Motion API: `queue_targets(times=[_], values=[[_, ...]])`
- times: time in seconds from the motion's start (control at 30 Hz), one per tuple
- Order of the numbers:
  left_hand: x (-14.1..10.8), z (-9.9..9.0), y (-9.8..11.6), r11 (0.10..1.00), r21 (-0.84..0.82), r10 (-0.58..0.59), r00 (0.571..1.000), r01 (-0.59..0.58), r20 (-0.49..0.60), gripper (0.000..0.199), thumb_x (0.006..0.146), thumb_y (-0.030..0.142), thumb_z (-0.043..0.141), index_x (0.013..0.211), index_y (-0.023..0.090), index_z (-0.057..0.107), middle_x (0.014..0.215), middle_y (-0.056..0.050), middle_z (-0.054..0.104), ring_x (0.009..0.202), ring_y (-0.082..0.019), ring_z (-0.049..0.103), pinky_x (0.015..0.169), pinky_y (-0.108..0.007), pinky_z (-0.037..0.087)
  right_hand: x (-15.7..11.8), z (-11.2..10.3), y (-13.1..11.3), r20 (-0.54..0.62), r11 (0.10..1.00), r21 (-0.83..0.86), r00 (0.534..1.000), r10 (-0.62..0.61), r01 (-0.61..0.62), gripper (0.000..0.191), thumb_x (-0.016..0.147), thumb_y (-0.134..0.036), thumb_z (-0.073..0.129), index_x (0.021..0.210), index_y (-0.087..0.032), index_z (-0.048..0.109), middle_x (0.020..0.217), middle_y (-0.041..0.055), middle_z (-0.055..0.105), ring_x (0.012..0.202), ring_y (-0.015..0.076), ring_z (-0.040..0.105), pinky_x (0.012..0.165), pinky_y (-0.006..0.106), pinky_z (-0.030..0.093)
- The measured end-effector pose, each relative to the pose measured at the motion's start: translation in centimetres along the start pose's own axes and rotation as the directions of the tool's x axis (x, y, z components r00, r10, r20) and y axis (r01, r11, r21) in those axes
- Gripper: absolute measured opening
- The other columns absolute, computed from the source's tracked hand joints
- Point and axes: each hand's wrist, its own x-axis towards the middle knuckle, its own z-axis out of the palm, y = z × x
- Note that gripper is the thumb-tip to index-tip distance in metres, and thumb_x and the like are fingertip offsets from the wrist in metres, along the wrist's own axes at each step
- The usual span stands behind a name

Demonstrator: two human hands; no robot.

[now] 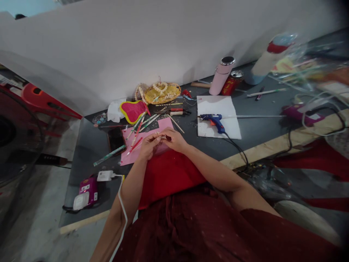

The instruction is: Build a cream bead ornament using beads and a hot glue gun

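Observation:
My left hand and my right hand meet over the table's front edge, fingers pinched together. Between their fingertips is a small pale piece, bead-like in look and too small to name surely. Beneath the hands lies a pink sheet, with a red cloth across my lap. Several thin sticks or pens, among them a red one, lie on the sheet to the left. Beyond the hands sit pliers and a yellow woven tray with pale bead strings.
A blue glue gun rests on a white board, its cord running off the front edge. Behind stand a pink flask and a red can. At left are a phone and a purple power strip. A white cable crosses my left forearm.

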Motion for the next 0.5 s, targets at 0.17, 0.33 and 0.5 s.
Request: queue_targets(times=[0.17, 0.33, 0.5], values=[[-0.12, -0.16, 0.12, 1.0, 0.009, 0.015, 0.999, -0.016, 0.047, 0.018, 0.072, 0.031, 0.07, 0.072, 0.013, 0.065, 0.061, 0.0, 0.057, 0.058, -0.009, 0.052, 0.061, -0.024, 0.041, 0.04, -0.06, -0.1, -0.007, 1.0, 0.0, 1.0, 0.003, -0.003, 0.023, 0.083, -0.014, 0.055, 0.104, -0.021, 0.062, 0.094, 0.0049, 0.057, 0.085, 0.0134, 0.057, 0.075, 0.026, 0.05], [-0.09, -0.18, 0.06, 1.0, 0.019, 0.005, 0.999, -0.006, 0.043, 0.019, 0.066, 0.025, 0.076, 0.08, 0.014, 0.069, 0.068, -0.001, 0.061, 0.06, -0.009, 0.054, 0.063, -0.023, 0.042, 0.0, -0.06, -0.29, -0.002, 1.0, -0.019, 1.0, 0.011, -0.011, 0.023, 0.083, -0.012, 0.051, 0.101, -0.021, 0.062, 0.093, 0.0047, 0.058, 0.084, 0.0136, 0.058, 0.075, 0.027, 0.049], [-0.01, -0.25, -0.24, 0.999, 0.045, -0.008, 1.0, 0.007, 0.022, 0.024, 0.062, 0.023, 0.078, 0.083, 0.015, 0.07, 0.074, -0.002, 0.065, 0.065, -0.01, 0.056, 0.066, -0.025, 0.044, 0.07, -0.2, -0.56, 0.008, 0.999, -0.05, 1.0, 0.01, -0.01, 0.019, 0.083, -0.011, 0.05, 0.096, -0.02, 0.061, 0.091, 0.0045, 0.059, 0.085, 0.0144, 0.058, 0.076, 0.027, 0.049]])
